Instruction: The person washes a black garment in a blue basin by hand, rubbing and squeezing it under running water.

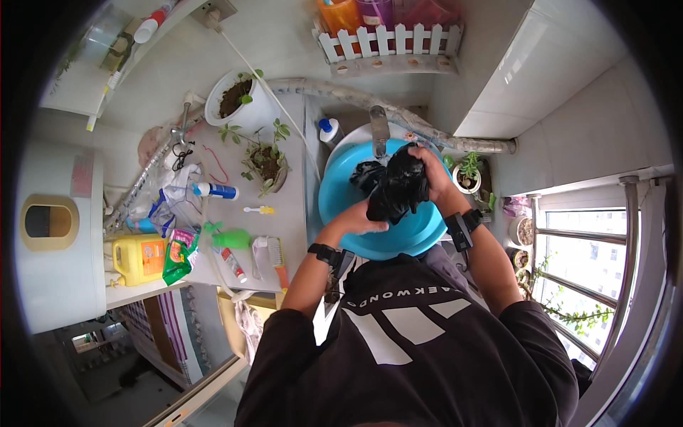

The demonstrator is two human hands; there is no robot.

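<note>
A crumpled, glossy black bundle (400, 186) hangs above a blue basin (338, 220); whether it is wet cloth or plastic, I cannot tell. Low on its left side, my left hand (359, 218) grips it, the fingers partly hidden behind the folds. My right hand (434, 176) is closed around its upper right part. Just beyond the bundle, a metal faucet (379, 127) points down over the basin. Part of the bundle droops toward the basin's inside on the left. Both wrists carry black straps with small devices.
A white bottle with a blue cap (329, 132) stands behind the basin. Potted plants (267, 167) (467, 173) flank it. Left on the counter lie a brush (276, 262), a green bottle (231, 238), tubes and a yellow jug (139, 260). A barred window (583, 245) is at right.
</note>
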